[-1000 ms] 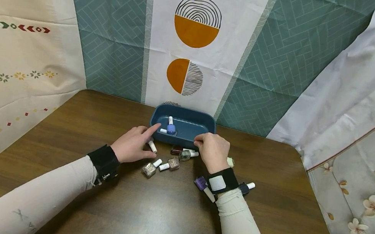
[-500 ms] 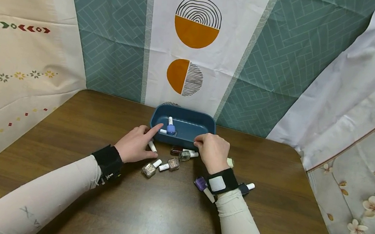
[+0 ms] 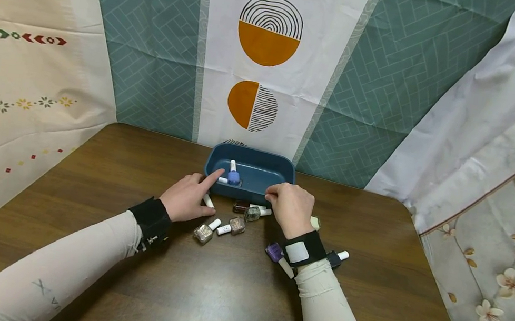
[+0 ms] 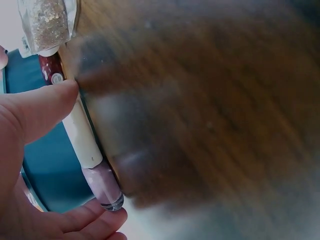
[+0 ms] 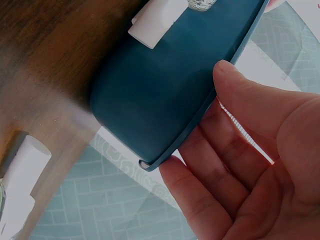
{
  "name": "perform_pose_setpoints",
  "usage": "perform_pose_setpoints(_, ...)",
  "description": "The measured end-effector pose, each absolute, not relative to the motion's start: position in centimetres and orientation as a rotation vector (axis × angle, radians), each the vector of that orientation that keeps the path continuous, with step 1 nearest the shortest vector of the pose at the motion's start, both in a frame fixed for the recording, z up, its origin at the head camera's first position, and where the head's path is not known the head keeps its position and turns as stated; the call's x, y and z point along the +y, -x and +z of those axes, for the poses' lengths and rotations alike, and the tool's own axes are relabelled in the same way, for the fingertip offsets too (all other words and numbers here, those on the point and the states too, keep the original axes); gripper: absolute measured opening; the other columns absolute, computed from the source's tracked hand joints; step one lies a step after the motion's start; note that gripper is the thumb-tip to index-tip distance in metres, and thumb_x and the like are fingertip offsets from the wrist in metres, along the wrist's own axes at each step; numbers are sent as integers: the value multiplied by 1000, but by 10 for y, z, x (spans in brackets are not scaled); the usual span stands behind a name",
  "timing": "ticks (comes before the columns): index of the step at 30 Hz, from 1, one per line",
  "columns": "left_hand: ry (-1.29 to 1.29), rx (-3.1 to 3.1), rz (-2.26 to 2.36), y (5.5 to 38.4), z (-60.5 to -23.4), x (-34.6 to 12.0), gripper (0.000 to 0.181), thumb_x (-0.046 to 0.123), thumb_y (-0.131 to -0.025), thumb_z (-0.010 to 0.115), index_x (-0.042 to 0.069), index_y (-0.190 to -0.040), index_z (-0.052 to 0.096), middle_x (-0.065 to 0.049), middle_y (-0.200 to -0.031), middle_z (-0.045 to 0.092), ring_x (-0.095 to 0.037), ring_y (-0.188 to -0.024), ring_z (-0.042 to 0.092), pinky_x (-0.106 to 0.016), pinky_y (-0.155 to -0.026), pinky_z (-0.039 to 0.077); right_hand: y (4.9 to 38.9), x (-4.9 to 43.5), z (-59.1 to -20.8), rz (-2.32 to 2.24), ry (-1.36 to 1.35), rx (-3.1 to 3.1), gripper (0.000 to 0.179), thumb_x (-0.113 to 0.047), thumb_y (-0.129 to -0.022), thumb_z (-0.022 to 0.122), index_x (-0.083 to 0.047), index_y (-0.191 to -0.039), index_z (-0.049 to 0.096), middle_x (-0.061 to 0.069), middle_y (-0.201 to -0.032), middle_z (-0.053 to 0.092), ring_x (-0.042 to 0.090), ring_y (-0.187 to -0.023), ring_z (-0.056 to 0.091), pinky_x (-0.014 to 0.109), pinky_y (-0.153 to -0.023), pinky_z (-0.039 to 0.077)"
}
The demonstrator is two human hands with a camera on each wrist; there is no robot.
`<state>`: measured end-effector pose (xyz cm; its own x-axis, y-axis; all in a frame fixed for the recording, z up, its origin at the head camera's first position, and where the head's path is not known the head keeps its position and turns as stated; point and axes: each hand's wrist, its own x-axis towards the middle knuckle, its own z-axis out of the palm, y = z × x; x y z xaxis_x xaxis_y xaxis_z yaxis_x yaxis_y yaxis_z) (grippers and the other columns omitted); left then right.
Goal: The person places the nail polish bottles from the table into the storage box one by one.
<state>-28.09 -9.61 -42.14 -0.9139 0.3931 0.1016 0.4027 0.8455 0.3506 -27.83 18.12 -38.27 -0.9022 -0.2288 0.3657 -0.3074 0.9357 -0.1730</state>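
Observation:
On the table stands a dark blue plastic bin (image 3: 253,195). Inside it are a periwinkle nail polish bottle (image 3: 233,178) and another white cap (image 3: 223,180). My right hand (image 3: 292,209) pinches the near rim by the right corner, thumb and fingers on either side of the wall in the right wrist view. At the bin's left end, my left hand (image 3: 188,196) spreads around a lilac nail polish bottle (image 4: 104,185) with a white cap. Its thumb is at the cap end, its other fingertips by the glass base. In the head view its index finger reaches over the rim.
Before the bin lie a dark red bottle (image 3: 241,207), a grey glitter bottle (image 3: 252,213) and two gold glitter bottles (image 3: 203,234). Around my right wrist are a purple bottle (image 3: 275,251), a navy bottle (image 3: 335,259) and a pale yellow bottle (image 3: 315,223). Fabric hangs behind the table.
My left hand has shifted slightly to the right, covering more of the lilac bottle. The right hand and the bin have not visibly moved.

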Motion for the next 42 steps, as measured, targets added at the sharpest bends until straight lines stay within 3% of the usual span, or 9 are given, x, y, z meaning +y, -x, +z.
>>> perform_pose_setpoints(27, 624, -2998, -642, 274, -414, -102, 111, 29, -85, 87, 22, -168, 14, -32, -141, 54, -45, -125, 55, -60, -101, 50, 277, 180, -383, 316, -387, -2748, 8, -29, -91, 82, -27, -98, 85, -5, -91, 79, 22, -78, 73, 44, -63, 55)
perform_pose_setpoints(42, 613, -2955, -677, 268, -404, -122, 116, 28, -82, 89, 23, -168, 12, -21, -123, 62, -38, -115, 57, -54, -92, 52, 277, 180, -382, 326, -391, -2747, 8, -29, -92, 81, -26, -99, 85, -4, -92, 79, 22, -78, 73, 44, -64, 56)
